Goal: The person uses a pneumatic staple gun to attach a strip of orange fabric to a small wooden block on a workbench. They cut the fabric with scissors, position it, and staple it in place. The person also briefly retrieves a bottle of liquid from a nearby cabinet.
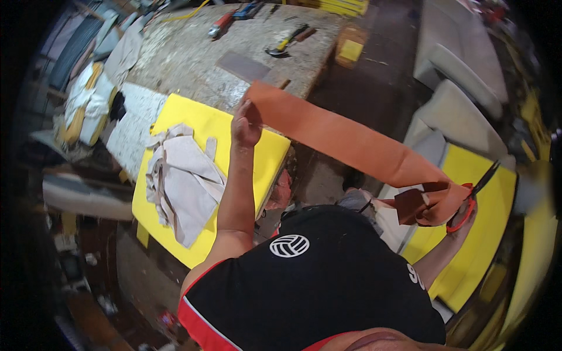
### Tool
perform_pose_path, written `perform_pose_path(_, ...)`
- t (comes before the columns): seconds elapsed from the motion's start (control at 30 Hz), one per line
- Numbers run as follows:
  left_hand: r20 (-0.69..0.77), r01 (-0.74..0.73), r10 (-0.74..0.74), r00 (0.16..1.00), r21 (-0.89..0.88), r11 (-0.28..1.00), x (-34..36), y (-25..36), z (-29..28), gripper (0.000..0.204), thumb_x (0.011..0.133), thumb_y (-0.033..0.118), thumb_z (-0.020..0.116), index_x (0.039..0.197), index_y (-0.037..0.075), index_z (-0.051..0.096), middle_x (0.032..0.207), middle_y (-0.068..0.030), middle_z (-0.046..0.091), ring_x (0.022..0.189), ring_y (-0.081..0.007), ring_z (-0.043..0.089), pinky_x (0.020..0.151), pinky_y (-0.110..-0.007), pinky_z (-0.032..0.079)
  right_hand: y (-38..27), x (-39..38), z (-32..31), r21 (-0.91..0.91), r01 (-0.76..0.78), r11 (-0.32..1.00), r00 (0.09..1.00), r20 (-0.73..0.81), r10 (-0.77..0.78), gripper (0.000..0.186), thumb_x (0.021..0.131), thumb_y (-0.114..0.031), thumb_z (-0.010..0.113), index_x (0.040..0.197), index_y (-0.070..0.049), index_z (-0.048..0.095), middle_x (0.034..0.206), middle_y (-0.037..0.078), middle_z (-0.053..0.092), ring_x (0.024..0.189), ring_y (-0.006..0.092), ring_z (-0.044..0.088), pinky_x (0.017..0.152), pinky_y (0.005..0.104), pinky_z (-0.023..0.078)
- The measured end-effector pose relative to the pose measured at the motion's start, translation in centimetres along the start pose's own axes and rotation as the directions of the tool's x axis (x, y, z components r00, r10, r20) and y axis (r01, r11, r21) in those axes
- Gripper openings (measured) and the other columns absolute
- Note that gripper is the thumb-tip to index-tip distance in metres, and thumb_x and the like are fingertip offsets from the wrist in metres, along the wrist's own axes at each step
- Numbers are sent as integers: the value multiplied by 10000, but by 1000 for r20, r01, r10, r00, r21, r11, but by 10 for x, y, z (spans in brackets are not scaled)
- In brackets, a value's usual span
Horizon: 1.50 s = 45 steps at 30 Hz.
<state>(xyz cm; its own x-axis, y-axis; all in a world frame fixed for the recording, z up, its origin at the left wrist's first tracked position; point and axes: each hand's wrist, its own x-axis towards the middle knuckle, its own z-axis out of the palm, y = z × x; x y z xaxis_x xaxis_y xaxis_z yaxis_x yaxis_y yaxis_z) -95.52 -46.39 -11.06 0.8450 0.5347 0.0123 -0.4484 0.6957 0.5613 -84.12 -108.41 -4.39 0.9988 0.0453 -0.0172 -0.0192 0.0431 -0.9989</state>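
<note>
A long strip of rust-orange fabric [345, 137] stretches between my two hands, sloping down to the right. My left hand [247, 127] pinches its upper left end, above a yellow foam cushion [269, 153]. At the other end the strip is bunched and folded. There my right hand [465, 217] is closed around scissors [470, 205] with red handles, and their dark blades point up and away. The bunched cloth lies against this hand; its fingers are partly hidden. A heap of pale beige cloth pieces [186, 169] rests on the foam near my left forearm.
A worn workbench [193, 64] ahead carries a hammer [287, 41], a red power tool [222, 23] and a flat grey sheet [243, 67]. Pale upholstered seat parts [462, 117] stand at the right, by another yellow foam piece [468, 257]. Fabric piles [91, 102] fill the far left.
</note>
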Motion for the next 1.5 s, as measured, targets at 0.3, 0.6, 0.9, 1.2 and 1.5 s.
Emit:
perform_pose_path(0.3,-342,-35,28,939,-13,999,57,-63,38,380,956,219,430,1285,59,535,1251,-79,608,1133,-219,572,936,-386,447,-25,299,105,149,85,985,917,376,-136,407,948,-235,591,1251,21,501,1175,89,576,1068,190,563,934,310,439)
perform_pose_path(0.6,-566,-31,150,810,215,976,110,-102,33,178,922,120,570,1089,68,603,990,-28,674,867,-158,638,748,-315,505,-106,439,290,-91,399,912,872,347,-347,436,968,-291,576,1266,23,526,1200,103,586,1094,195,568,932,316,447)
perform_pose_path(0.9,-569,-278,283,772,97,956,237,-71,18,151,952,91,540,1099,85,577,973,-44,680,819,-165,670,663,-311,560,-184,585,496,248,245,937,760,551,-344,400,1005,-298,497,1256,9,549,1174,88,599,1053,170,589,911,309,478)
perform_pose_path(1.2,-661,-478,489,569,218,851,275,-24,-22,262,964,77,496,1224,85,522,1185,-97,614,1048,-229,633,854,-431,559,-108,578,744,29,594,804,347,892,-289,331,898,-190,547,1174,-11,581,952,117,676,846,207,635,747,346,498)
perform_pose_path(1.5,-781,-516,604,160,456,725,263,1,-29,285,989,126,463,1270,95,500,1245,-94,578,1129,-251,580,921,-428,510,122,588,822,-191,834,518,162,982,101,355,812,-230,699,1082,-13,621,1007,200,678,983,366,647,814,439,515)
